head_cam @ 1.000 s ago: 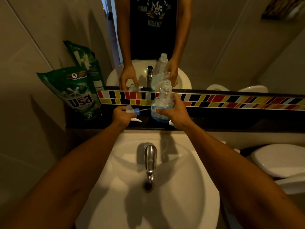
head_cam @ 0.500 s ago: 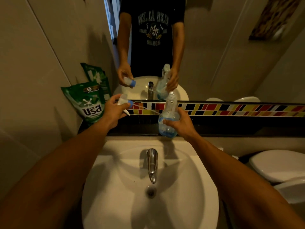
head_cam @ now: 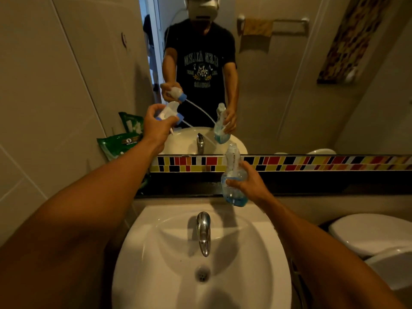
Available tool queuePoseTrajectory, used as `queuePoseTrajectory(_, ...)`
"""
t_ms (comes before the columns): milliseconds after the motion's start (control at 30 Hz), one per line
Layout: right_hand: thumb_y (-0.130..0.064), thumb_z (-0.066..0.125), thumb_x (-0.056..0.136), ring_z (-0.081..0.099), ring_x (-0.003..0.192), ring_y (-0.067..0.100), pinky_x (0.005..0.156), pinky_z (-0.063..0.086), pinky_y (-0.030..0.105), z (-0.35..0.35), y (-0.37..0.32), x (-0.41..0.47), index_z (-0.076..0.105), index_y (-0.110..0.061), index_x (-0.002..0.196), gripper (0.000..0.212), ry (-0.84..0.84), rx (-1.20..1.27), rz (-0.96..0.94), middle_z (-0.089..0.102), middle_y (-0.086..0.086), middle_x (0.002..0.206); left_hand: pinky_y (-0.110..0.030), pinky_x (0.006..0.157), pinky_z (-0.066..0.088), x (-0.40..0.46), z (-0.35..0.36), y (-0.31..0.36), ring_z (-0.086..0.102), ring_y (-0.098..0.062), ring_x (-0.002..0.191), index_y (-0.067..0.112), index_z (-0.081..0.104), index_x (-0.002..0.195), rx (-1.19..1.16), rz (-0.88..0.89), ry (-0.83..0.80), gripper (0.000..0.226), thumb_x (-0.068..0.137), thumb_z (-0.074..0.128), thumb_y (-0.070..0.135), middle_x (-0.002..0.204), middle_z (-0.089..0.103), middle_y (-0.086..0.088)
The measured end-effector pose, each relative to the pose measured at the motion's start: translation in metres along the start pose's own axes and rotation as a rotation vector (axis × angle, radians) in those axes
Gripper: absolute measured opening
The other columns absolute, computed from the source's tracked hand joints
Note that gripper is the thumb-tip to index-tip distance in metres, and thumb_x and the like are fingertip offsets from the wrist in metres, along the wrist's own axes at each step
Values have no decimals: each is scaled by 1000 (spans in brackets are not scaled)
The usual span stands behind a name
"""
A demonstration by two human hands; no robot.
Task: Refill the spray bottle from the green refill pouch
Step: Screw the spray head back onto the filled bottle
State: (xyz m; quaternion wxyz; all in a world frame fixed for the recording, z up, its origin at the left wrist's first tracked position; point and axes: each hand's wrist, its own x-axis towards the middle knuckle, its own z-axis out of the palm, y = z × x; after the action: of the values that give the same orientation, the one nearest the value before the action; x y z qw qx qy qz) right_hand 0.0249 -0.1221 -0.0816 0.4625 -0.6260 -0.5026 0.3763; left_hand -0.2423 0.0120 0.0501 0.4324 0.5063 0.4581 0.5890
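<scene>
My right hand [head_cam: 250, 182] grips a clear spray bottle [head_cam: 233, 175] with a little blue liquid in its base, held upright above the dark ledge; its neck is uncapped. My left hand [head_cam: 157, 127] is raised up and to the left, shut on the white and blue spray head [head_cam: 168, 112], whose thin dip tube trails down to the right. The green refill pouch [head_cam: 116, 144] leans against the left wall on the ledge, partly hidden behind my left forearm.
A white basin [head_cam: 156, 253] with a chrome tap [head_cam: 203, 230] lies below my hands. A mirror [head_cam: 289, 85] above a coloured tile strip [head_cam: 312, 163] reflects the person and bottle. A white toilet [head_cam: 374, 235] stands at the right.
My left hand has lifted the spray head up and away from the bottle, drawing the dip tube out. The right hand has raised the bottle slightly. The view has tilted upward.
</scene>
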Motion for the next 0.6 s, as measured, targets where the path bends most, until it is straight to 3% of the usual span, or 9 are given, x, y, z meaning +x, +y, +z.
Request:
queuePoseTrajectory(67, -18, 85, 83, 59, 122, 28, 96, 58, 52, -1, 0, -3, 53, -32, 134, 62, 23, -36, 0, 59, 0, 133, -25, 65, 55, 2, 6, 15, 63, -23, 94, 22, 58, 114, -40, 31, -5, 48, 76, 79, 4, 120, 63, -13)
queuePoseTrajectory(167, -16, 85, 82, 58, 122, 28, 96, 58, 52, -6, 1, -6, 54, -29, 134, 61, 40, -65, 6, 59, 2, 135, -31, 63, 54, 3, 15, 38, 64, -20, 79, 17, 57, 124, -170, 19, -37, 49, 81, 76, 2, 104, 64, -4)
queuePoseTrajectory(300, -16, 86, 81, 58, 121, 27, 89, 58, 42, -15, 3, -9, 55, -29, 131, 60, 44, -84, 9, 59, -1, 133, -32, 70, 55, -1, 20, 61, 66, -22, 90, 21, 55, 125, -247, 14, -118, 45, 87, 70, 0, 108, 60, -2)
queuePoseTrajectory(433, -18, 87, 80, 59, 113, 21, 78, 55, 31, -20, 2, -12, 52, -40, 119, 57, 49, -98, 6, 57, -8, 121, -27, 65, 54, -4, 19, 71, 65, -17, 87, 20, 54, 129, -241, 27, -161, 47, 89, 68, 1, 108, 58, 1)
queuePoseTrajectory(600, -19, 87, 81, 57, 112, 19, 70, 50, 22, -23, 4, -14, 51, -40, 122, 59, 62, -110, 6, 56, -8, 124, -29, 69, 53, -2, 14, 74, 65, -21, 91, 18, 53, 134, -239, 27, -171, 51, 89, 68, 1, 112, 56, 0)
